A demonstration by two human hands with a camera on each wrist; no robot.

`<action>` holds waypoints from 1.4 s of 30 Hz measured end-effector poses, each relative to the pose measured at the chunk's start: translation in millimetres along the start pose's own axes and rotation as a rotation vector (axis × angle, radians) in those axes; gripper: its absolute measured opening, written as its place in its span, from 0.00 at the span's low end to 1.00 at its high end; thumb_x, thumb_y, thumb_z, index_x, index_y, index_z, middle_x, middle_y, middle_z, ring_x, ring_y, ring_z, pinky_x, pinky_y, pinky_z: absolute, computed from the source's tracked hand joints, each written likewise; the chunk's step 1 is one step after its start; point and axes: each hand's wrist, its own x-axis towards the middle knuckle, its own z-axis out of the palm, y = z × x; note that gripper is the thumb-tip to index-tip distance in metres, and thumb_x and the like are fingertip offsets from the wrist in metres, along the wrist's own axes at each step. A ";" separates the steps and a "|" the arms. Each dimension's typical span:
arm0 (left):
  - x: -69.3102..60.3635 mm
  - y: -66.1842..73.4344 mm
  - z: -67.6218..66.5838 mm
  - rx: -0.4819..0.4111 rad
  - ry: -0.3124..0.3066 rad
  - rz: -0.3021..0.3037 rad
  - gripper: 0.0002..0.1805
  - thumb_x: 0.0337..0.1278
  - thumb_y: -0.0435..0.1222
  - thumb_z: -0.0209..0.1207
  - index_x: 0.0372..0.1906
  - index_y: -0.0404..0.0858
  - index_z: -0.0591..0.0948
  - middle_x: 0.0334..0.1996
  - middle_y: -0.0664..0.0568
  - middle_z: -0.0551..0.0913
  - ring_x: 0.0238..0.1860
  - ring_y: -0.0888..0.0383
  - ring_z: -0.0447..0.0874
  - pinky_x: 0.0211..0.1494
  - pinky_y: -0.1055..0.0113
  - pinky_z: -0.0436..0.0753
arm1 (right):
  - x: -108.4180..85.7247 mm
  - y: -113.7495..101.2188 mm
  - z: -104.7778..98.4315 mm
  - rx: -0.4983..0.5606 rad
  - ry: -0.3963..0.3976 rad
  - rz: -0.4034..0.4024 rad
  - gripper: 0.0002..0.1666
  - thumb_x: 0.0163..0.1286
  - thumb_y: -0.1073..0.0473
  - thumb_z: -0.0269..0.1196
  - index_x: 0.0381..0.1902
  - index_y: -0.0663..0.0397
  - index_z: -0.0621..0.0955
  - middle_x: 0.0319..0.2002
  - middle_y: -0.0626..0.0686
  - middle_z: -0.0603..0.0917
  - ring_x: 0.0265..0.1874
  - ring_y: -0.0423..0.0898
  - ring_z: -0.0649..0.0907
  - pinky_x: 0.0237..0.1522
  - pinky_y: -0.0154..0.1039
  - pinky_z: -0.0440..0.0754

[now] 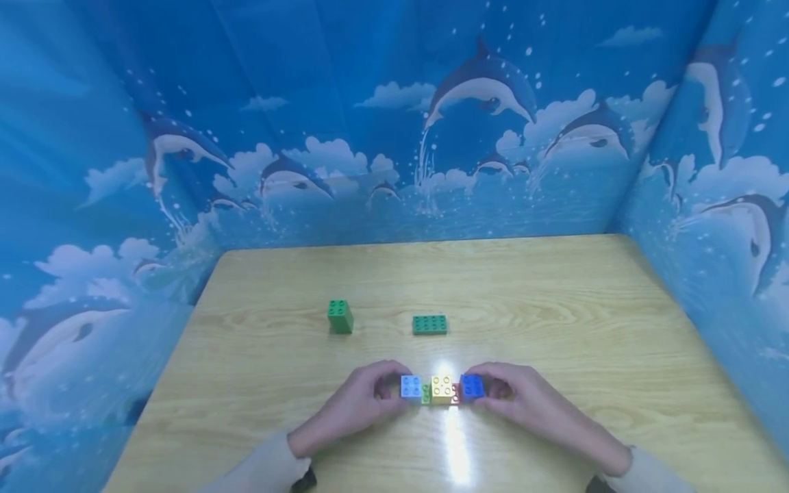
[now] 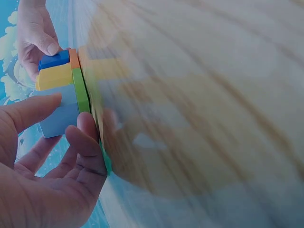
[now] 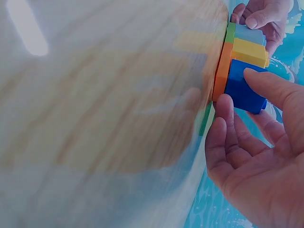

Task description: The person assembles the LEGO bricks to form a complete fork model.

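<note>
On the table a low assembly of toy building blocks lies between both hands. A light blue block (image 1: 411, 386) forms its left end, a yellow block (image 1: 441, 388) its middle and a dark blue block (image 1: 472, 386) its right end. Beneath them run a flat green brick (image 2: 81, 90) and a flat orange-red brick (image 3: 222, 71). My left hand (image 1: 372, 397) pinches the light blue block between thumb and fingers. From the other side my right hand (image 1: 520, 397) pinches the dark blue block, its thumb on the near face in the right wrist view.
Beyond the hands, a tall green block (image 1: 340, 317) stands at the left and a flat green brick (image 1: 429, 324) lies near the middle. Blue dolphin-printed curtains (image 1: 370, 123) rise along the back and sides of the wooden table (image 1: 524, 294).
</note>
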 end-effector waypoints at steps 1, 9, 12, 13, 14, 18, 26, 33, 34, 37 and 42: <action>0.4 -0.4 -0.4 0.002 0.001 -0.002 0.22 0.60 0.34 0.77 0.58 0.50 0.88 0.44 0.62 0.87 0.38 0.58 0.83 0.40 0.65 0.85 | 0.2 0.2 -0.3 0.001 -0.001 -0.005 0.24 0.71 0.56 0.76 0.64 0.45 0.87 0.48 0.38 0.89 0.41 0.38 0.86 0.46 0.38 0.88; 2.0 -1.8 -2.0 0.024 0.001 -0.012 0.22 0.61 0.38 0.78 0.59 0.52 0.88 0.43 0.64 0.86 0.39 0.58 0.83 0.40 0.65 0.84 | 1.6 -0.4 -1.6 0.011 -0.014 -0.036 0.25 0.74 0.54 0.74 0.67 0.45 0.85 0.45 0.40 0.89 0.41 0.38 0.86 0.45 0.38 0.88; 1.9 -2.1 -3.9 0.029 -0.002 0.003 0.22 0.64 0.40 0.76 0.62 0.51 0.87 0.44 0.64 0.86 0.39 0.58 0.83 0.41 0.64 0.85 | 3.1 -1.5 -1.4 0.002 0.002 -0.041 0.26 0.75 0.53 0.74 0.68 0.46 0.84 0.44 0.41 0.88 0.41 0.38 0.86 0.44 0.38 0.88; 2.0 -2.5 -4.7 0.032 -0.003 0.011 0.23 0.65 0.40 0.76 0.63 0.51 0.87 0.45 0.64 0.86 0.40 0.59 0.83 0.42 0.64 0.85 | 3.6 -1.7 -1.5 0.001 0.006 -0.040 0.26 0.75 0.53 0.73 0.69 0.47 0.83 0.44 0.41 0.88 0.41 0.39 0.86 0.45 0.38 0.88; 2.2 -2.8 -5.4 0.033 -0.003 0.018 0.23 0.66 0.41 0.75 0.64 0.50 0.86 0.46 0.64 0.86 0.40 0.59 0.83 0.42 0.64 0.85 | 4.2 -1.9 -1.4 -0.004 0.009 -0.040 0.26 0.76 0.53 0.73 0.69 0.47 0.83 0.44 0.41 0.88 0.42 0.38 0.85 0.45 0.38 0.88; 4.0 -4.9 -8.2 0.040 0.012 0.051 0.24 0.68 0.41 0.73 0.67 0.49 0.85 0.53 0.59 0.87 0.42 0.60 0.84 0.45 0.65 0.86 | 7.2 -1.9 -0.2 -0.019 0.016 -0.041 0.28 0.77 0.52 0.73 0.70 0.50 0.82 0.45 0.41 0.88 0.42 0.38 0.85 0.46 0.38 0.88; 11.4 -5.0 -12.4 0.057 0.077 0.102 0.26 0.70 0.39 0.72 0.70 0.48 0.82 0.59 0.58 0.87 0.43 0.61 0.84 0.47 0.64 0.86 | 16.4 -4.2 -5.6 -0.117 0.072 -0.096 0.29 0.77 0.54 0.72 0.72 0.52 0.81 0.44 0.40 0.87 0.41 0.37 0.84 0.43 0.39 0.88; 24.0 3.2 -16.7 0.037 0.103 0.119 0.30 0.73 0.35 0.69 0.76 0.49 0.79 0.60 0.59 0.84 0.44 0.60 0.84 0.47 0.63 0.87 | 28.5 -2.0 -18.4 -0.116 0.092 -0.064 0.31 0.77 0.55 0.72 0.74 0.51 0.80 0.46 0.39 0.86 0.42 0.37 0.85 0.43 0.38 0.88; 25.5 4.6 -17.7 0.031 0.107 0.121 0.30 0.73 0.34 0.69 0.76 0.50 0.79 0.60 0.58 0.84 0.43 0.59 0.85 0.46 0.63 0.88 | 30.1 -1.9 -19.8 -0.112 0.095 -0.056 0.31 0.77 0.55 0.72 0.74 0.50 0.80 0.46 0.39 0.86 0.42 0.38 0.85 0.43 0.38 0.88; 29.3 7.5 -21.1 0.033 0.127 0.122 0.30 0.73 0.33 0.69 0.76 0.51 0.79 0.59 0.58 0.84 0.42 0.59 0.85 0.43 0.63 0.88 | 36.1 -0.6 -22.0 -0.101 0.109 -0.057 0.31 0.77 0.55 0.72 0.74 0.49 0.80 0.45 0.40 0.87 0.41 0.38 0.85 0.44 0.38 0.88; 34.6 8.9 -25.1 0.008 0.158 0.109 0.30 0.73 0.31 0.69 0.75 0.53 0.80 0.58 0.58 0.84 0.41 0.57 0.84 0.43 0.63 0.87 | 47.8 1.7 -21.6 -0.098 0.144 -0.080 0.29 0.78 0.56 0.72 0.73 0.50 0.80 0.45 0.42 0.88 0.42 0.40 0.85 0.44 0.39 0.89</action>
